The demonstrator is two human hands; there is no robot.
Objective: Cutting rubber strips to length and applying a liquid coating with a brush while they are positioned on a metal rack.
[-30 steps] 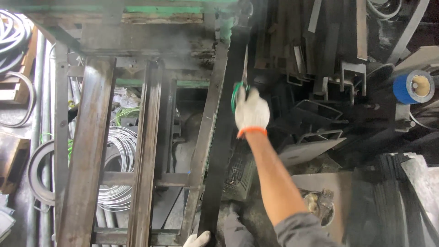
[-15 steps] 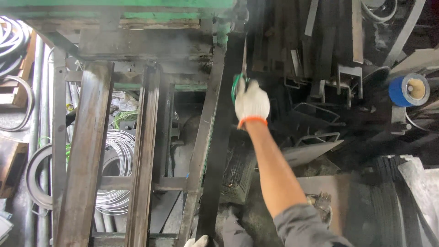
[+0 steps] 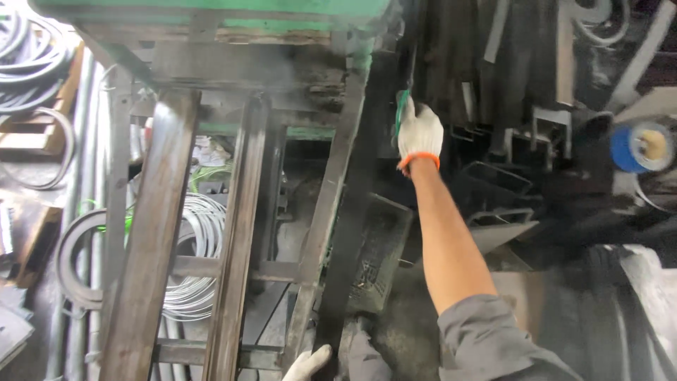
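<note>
Head view: right hand (image 3: 419,134), in a white glove, is closed around a green-handled tool (image 3: 400,113) just right of the metal frame (image 3: 233,212), near its top corner. Left hand (image 3: 308,363), also gloved, grips a dark bar (image 3: 345,247) leaning along the frame's right side, at the bar's lower end.

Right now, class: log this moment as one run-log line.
right hand: gloved, grip on green-handled tool | left hand: gloved, on dark steel bar | beside: steel frame

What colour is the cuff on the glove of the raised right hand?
Orange; the glove itself is white. The head view shows it best.
</note>
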